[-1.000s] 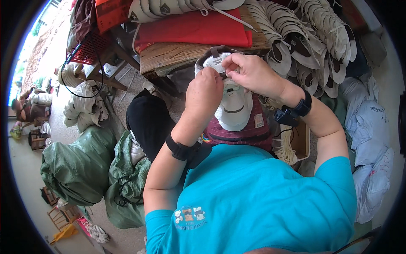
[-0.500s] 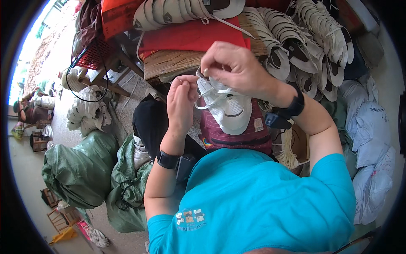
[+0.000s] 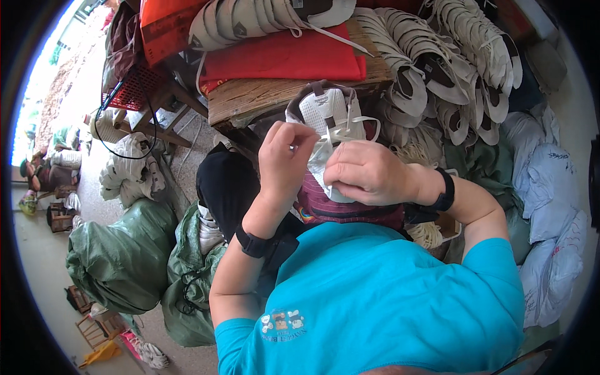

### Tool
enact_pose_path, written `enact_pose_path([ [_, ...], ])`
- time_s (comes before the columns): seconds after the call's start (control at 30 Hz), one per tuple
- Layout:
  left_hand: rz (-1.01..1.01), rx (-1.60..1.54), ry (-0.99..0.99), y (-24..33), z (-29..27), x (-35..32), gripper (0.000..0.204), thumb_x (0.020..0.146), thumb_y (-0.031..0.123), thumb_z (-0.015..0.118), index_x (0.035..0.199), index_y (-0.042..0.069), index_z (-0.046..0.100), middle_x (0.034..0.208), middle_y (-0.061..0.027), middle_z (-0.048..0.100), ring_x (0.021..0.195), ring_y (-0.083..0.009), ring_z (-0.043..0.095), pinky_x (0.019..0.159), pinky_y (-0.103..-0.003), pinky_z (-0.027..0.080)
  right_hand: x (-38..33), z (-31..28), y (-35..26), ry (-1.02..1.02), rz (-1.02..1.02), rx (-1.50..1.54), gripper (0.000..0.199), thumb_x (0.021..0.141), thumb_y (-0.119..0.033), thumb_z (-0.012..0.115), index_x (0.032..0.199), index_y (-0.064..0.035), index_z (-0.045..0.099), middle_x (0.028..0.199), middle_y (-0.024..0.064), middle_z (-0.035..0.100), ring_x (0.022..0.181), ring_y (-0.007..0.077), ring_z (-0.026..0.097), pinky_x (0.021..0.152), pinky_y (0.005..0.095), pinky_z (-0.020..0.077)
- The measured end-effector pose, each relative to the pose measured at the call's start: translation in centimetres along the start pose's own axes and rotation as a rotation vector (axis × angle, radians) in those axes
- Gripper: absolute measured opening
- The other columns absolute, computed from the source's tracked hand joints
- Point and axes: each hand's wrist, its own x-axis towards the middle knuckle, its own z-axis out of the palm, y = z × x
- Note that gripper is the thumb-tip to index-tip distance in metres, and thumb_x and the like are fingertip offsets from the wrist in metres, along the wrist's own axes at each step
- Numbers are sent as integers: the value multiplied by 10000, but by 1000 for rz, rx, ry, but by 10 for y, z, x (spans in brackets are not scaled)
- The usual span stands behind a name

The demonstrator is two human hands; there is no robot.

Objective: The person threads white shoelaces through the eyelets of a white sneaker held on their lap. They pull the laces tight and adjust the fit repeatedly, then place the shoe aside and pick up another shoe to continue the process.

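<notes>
A white shoe upper (image 3: 331, 112) with a brown-lined collar rests over my lap, its opening toward the bench and its toe toward me. White shoelace (image 3: 369, 120) loops across its throat. At the left edge of the throat, my left hand (image 3: 284, 156) pinches thumb and fingers together around the shoelace. My right hand (image 3: 369, 175) lies over the toe with its fingers curled closed. What those fingers hold is hidden. A maroon striped cloth (image 3: 312, 197) lies under the upper.
Ahead is a wooden bench (image 3: 250, 100) bearing a red cloth (image 3: 281, 59) and a row of nested shoe uppers (image 3: 244, 25). More stacked uppers (image 3: 419, 56) are at the right. Green sacks (image 3: 122, 256) stand left, pale sacks (image 3: 544, 187) right, and a bundle of cream laces (image 3: 425, 234) beside my lap.
My right hand has come down from the collar to the toe. My left hand has moved right and toward me. The collar now shows, turned toward the bench.
</notes>
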Motion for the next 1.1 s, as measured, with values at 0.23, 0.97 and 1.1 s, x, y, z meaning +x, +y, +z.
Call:
enact_pose_path([
  [0.23,298,556,43,0,9,18,86,751,105,768,793,112,693,824,-12,610,847,-250,540,785,-381,412,-11,4,6,-7,1,-1,224,715,5,718,918,-35,633,892,97,630,836,287,633,731,395,527],
  [0.97,114,404,60,-11,41,14,191,813,76,695,983,102,613,905,4,647,872,-225,576,854,-386,390,1,-21,72,-2,299,-411,135,786,-64,705,855,-35,593,1310,169,527,1243,351,476,1074,440,387],
  [1.1,113,60,74,-15,24,12,202,816,5,682,1000,71,631,932,-52,634,836,-220,559,778,-349,446,-1,-26,69,144,329,-248,128,782,-42,703,777,-25,576,1270,159,568,1227,327,499,1065,429,389],
])
